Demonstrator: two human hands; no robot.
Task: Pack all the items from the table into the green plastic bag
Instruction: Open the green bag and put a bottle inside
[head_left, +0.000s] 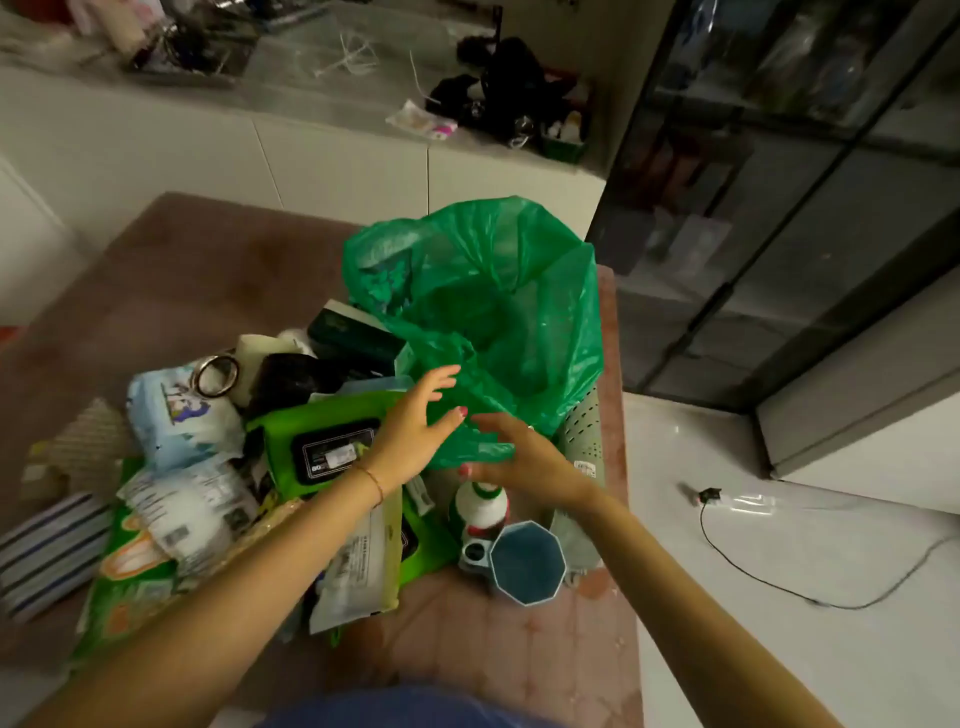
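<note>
Opening the green plastic bag (483, 291), both hands hovered at its near rim, fingers (441, 376) spread, gripping nothing. Advice: pinch rim, pull wide. Items (322, 447) lay just left.

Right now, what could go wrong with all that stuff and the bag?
1. The green bag is thin and floppy. Both hands, left and right, are only at its near rim, so the mouth may sag shut.
2. The bottle and blue cup stand right under the right arm, near the table's edge. A bump could tip them.
3. The pile is loose, so the metal ring on top may slide off.
</note>
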